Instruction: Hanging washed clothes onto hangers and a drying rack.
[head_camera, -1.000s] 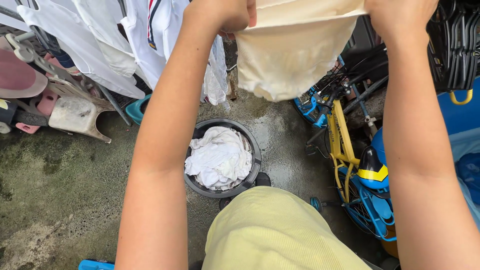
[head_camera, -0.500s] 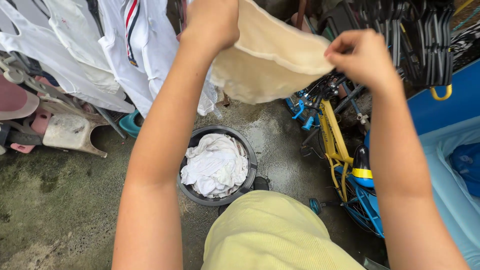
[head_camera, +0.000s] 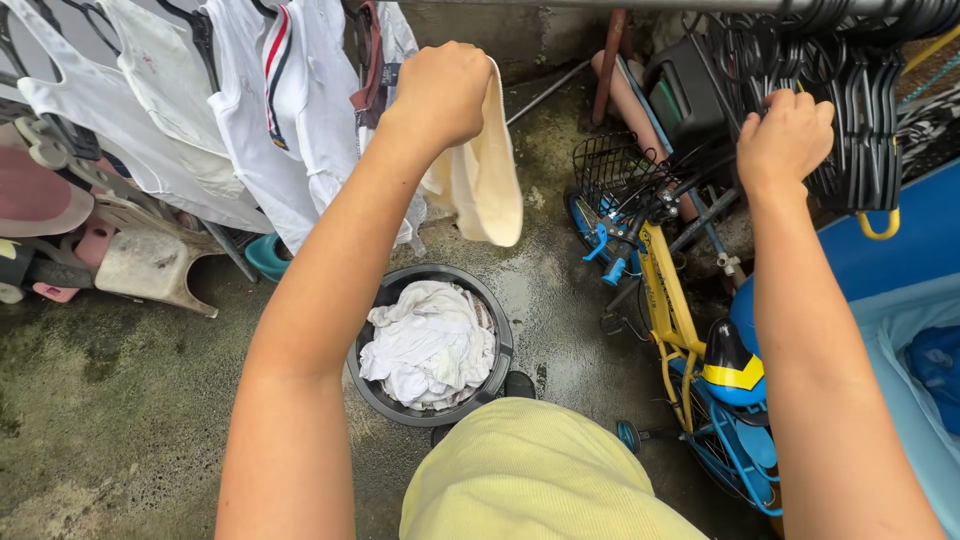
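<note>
My left hand (head_camera: 446, 92) is raised and closed around a cream cloth (head_camera: 484, 178) that hangs limp below the fist. My right hand (head_camera: 785, 138) reaches up to a bunch of black clothes hangers (head_camera: 860, 90) on an overhead rod and grips among them. Below, between my arms, a dark round basin (head_camera: 500, 330) on the wet floor holds crumpled white laundry (head_camera: 428, 345).
White shirts (head_camera: 250, 110) hang on hangers at the upper left. A small yellow and blue bicycle (head_camera: 690, 340) with a black basket stands at the right, beside a blue tub (head_camera: 900, 290). Pink and beige plastic seats (head_camera: 150, 265) lie at the left.
My right hand has let go of the cream cloth and moved right to the hangers. The cloth now dangles from my left hand alone.
</note>
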